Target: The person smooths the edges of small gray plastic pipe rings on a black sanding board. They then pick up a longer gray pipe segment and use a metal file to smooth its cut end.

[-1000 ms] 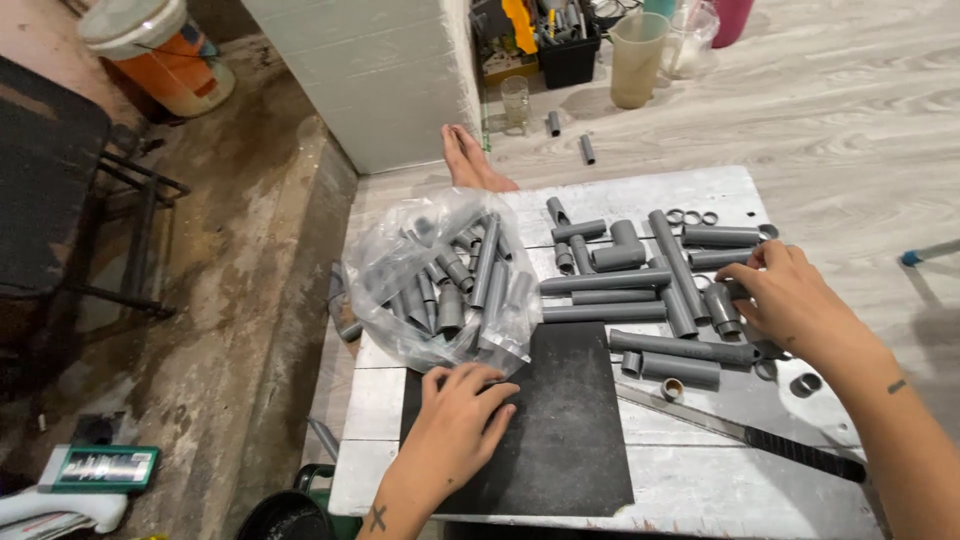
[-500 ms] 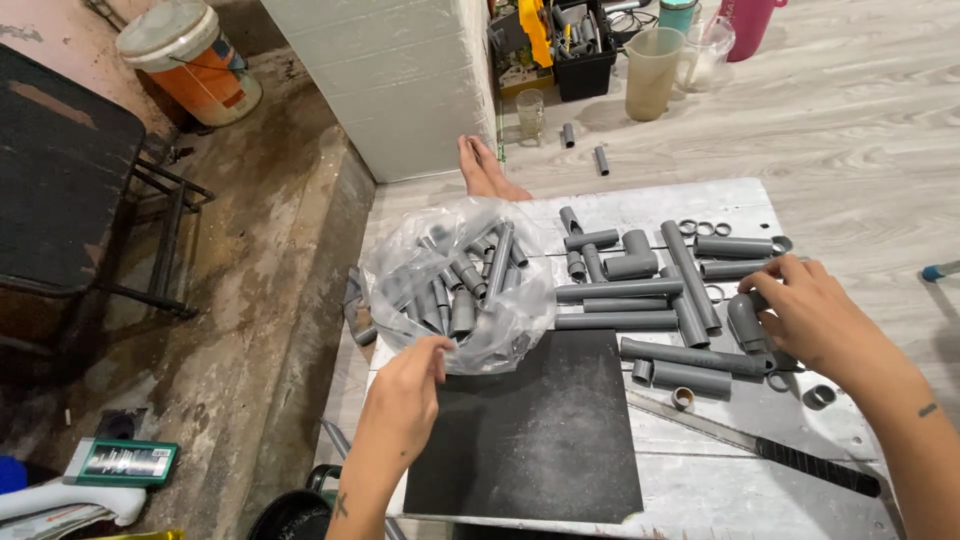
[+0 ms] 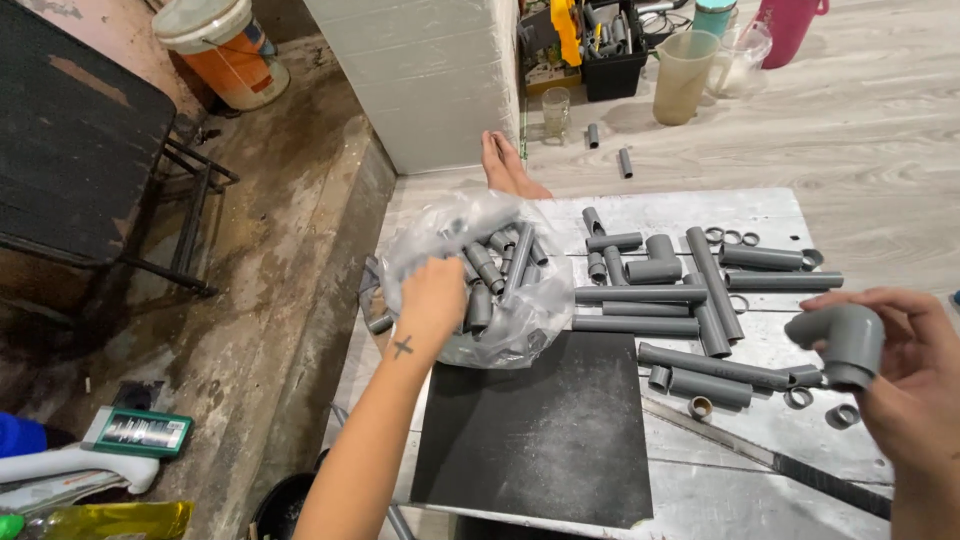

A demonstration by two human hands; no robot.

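Note:
My left hand reaches into a clear plastic bag full of several short grey pipe pieces; its fingers are hidden among them, so a grip cannot be made out. My right hand is lifted off the table at the right and holds a grey pipe elbow. Between the hands lie several grey pipes and small rings on a worn white table. A black mat lies on the table's near half.
A knife with a black handle lies at the table's right front. A bare foot rests beyond the table. Cups, a jug and a black tool bin stand on the floor behind. A dark chair stands left.
My left hand moved from the black mat up into the plastic bag. My right hand picked the grey elbow out of the pipes and lifted it toward me. The view shifted slightly.

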